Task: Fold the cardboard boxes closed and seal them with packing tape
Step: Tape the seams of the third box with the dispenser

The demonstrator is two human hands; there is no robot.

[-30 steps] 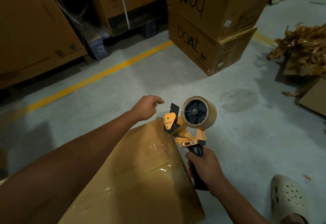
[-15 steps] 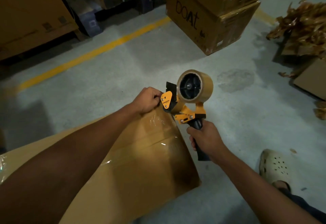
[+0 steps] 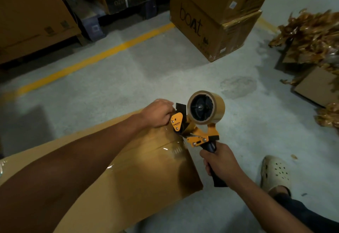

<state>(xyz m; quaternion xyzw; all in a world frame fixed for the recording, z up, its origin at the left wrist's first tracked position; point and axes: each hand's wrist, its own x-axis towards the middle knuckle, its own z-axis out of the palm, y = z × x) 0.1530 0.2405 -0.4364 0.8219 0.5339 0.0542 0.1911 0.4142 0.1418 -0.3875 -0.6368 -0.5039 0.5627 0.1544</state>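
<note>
A closed cardboard box lies on the concrete floor, shiny tape already across its top. The left hand curls its grip over the far corner while the right hand wraps its grip round the handle of a yellow tape gun touching that corner, so sealing looks nearly finished. 2 stacked boxes and a scrap heap sit well apart, blocking nothing.
</note>
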